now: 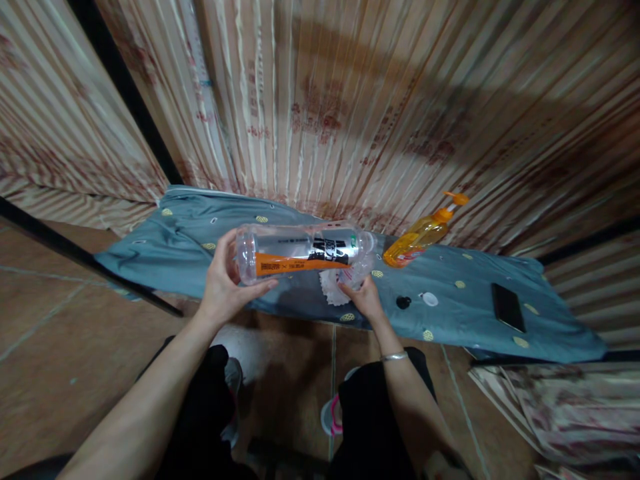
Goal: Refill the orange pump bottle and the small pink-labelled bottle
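Observation:
A large clear plastic bottle [300,250] with an orange and silver label lies sideways in the air over the cloth-covered surface. My left hand [225,283] is wrapped round its base end, thumb along the near side. Close to the bottle's neck, my right hand [366,297] is closed on a white cloth [333,288] with a scalloped edge, which hangs below the bottle. Part of the cloth and some fingers are hidden behind the bottle and the hand.
An orange pump bottle [420,237] stands tilted in view behind my right hand. A black cap [403,303], a white cap [429,299] and a phone [509,308] lie on the blue-grey cloth cover [475,320]. Striped curtains [320,133] hang behind; dark poles [125,87] frame the left.

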